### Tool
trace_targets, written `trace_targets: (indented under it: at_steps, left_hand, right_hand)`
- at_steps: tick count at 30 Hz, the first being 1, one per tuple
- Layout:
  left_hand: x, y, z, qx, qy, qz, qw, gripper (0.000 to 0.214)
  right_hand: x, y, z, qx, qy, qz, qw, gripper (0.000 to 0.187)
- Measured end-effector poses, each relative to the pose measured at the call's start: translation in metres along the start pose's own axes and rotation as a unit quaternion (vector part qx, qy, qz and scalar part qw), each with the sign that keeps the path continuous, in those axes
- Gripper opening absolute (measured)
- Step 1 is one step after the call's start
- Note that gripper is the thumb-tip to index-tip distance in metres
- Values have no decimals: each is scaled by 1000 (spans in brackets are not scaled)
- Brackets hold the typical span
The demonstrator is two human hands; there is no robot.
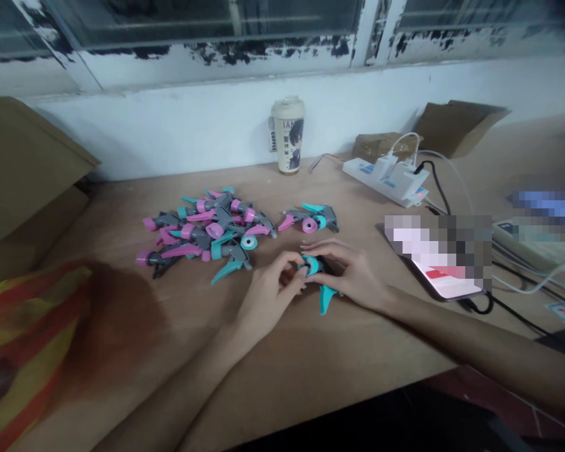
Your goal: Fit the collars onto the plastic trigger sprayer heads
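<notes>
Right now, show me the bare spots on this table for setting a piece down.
Bare: the near table between the forearms, and the strip between pile and cup. Crowded: the pile, the small group, power strip, phone and cables on the right.

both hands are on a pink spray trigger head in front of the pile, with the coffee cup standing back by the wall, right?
Not quite: the head view shows the spray trigger head under the left hand and right hand is teal, with a teal collar and lever, not pink. The rest holds: it lies in front of the pile, and the coffee cup stands by the wall.
</notes>
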State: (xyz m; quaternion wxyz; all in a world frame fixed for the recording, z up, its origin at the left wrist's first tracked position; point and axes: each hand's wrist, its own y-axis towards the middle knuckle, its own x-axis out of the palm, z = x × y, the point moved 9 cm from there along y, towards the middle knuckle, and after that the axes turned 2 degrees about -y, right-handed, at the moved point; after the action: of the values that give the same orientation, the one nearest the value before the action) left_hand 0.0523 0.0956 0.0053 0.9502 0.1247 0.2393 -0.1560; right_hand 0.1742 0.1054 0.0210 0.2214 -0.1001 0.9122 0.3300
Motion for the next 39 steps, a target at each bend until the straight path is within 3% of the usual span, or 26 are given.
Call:
trace_targets:
  at_steps: [5,8,11,14,15,18,21,23,25,32,36,39]
  left_hand:
    - [-22,-3,-7,4,1,110,994,22]
    - [-18,-2,-5,13,81,82,993,27]
    - [-7,-2,1,44,170,32,984,26]
    - [-1,-3,6,64,213,19,975,22]
    - [0,-3,6,64,219,17,973,21]
    - [1,-3,6,60,230,11,971,21]
    - [2,-3,6,59,235,7,970,21]
    - [2,-3,6,59,236,5,970,21]
    - [3,-4,6,64,236,4,970,21]
    - [4,-4,8,80,238,-1,968,21]
    - [5,-3,8,75,243,-8,967,21]
    - [5,-2,7,70,248,-10,966,21]
  right_hand:
    - [-12,28,5,81,11,21,996,32]
    - [-6,69,4,114,47,6,992,36]
    - [31,119,-10,70,40,-71,994,31]
    - [74,159,-24,-3,-103,-102,989,30]
    - [92,168,-28,-25,-168,-125,978,33]
    - [126,184,-35,-36,-201,-150,967,41]
    - [133,185,-47,-70,-201,-175,961,52]
    - [120,179,-56,-106,-206,-177,957,57]
    - [94,172,-54,-115,-221,-165,954,56]
    - [-9,135,18,-13,-275,-196,941,39]
    - [-38,104,44,-9,-272,-211,939,42]
    - [-42,85,56,-8,-281,-204,938,46]
